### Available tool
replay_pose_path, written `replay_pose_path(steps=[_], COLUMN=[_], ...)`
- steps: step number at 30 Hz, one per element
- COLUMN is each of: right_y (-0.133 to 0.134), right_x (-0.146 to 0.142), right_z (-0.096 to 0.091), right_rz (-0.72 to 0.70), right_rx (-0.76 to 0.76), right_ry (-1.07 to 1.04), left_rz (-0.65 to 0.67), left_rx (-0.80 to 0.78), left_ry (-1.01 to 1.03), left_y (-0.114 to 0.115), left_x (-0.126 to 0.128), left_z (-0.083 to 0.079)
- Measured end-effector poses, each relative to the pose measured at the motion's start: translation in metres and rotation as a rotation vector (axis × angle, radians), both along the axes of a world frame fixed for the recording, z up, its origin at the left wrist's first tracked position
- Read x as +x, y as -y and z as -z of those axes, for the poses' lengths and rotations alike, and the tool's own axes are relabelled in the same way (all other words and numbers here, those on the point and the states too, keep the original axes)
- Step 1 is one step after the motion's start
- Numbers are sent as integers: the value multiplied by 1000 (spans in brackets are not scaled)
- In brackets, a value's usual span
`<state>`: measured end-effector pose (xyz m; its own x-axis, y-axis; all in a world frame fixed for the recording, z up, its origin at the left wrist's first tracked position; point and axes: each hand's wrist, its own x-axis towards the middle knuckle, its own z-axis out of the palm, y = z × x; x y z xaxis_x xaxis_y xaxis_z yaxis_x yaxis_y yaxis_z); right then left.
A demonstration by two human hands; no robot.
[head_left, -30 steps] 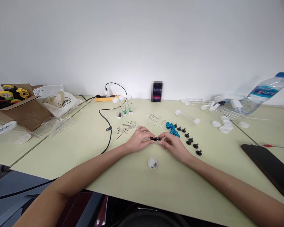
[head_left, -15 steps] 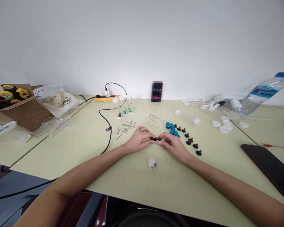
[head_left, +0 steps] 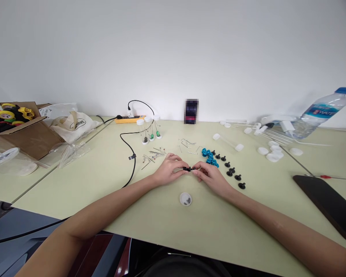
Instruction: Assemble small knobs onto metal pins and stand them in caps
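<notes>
My left hand (head_left: pixel 169 171) and my right hand (head_left: pixel 211 176) meet at the middle of the pale green table (head_left: pixel 132 207), fingertips pinched together on a small black part (head_left: pixel 188 169) held between them. Just in front of the hands lies a small white cap (head_left: pixel 185 199) with tiny dark bits in it. To the right of my right hand sit a cluster of blue parts (head_left: pixel 210 157) and a row of several black knobs (head_left: pixel 230 172). Thin metal pins (head_left: pixel 155 154) lie scattered behind my left hand.
A black cable (head_left: pixel 132 156) runs from an orange power strip (head_left: pixel 129 119). Small vials (head_left: pixel 148 130) stand behind. A cardboard box (head_left: pixel 23 132) and a cloth bag (head_left: pixel 73 124) sit left. A water bottle (head_left: pixel 320 113), white caps (head_left: pixel 273 152), a red-handled tool (head_left: pixel 325 177) and a black slab (head_left: pixel 330 204) lie right.
</notes>
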<state>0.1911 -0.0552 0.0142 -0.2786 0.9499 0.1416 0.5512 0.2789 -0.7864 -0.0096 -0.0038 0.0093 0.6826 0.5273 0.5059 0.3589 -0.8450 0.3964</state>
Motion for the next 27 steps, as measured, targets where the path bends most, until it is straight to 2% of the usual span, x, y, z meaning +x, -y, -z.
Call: replay_pose_path(steps=[15,27], right_y=[0,1], right_x=[0,0], right_z=[-2,-2], right_rz=[-24,-16], right_rx=[58,39], right_ry=[45,28], left_rz=[13,2], left_rx=[5,-4], left_ry=[39,34], left_y=[1,0], left_x=[1,1], left_z=[1,2])
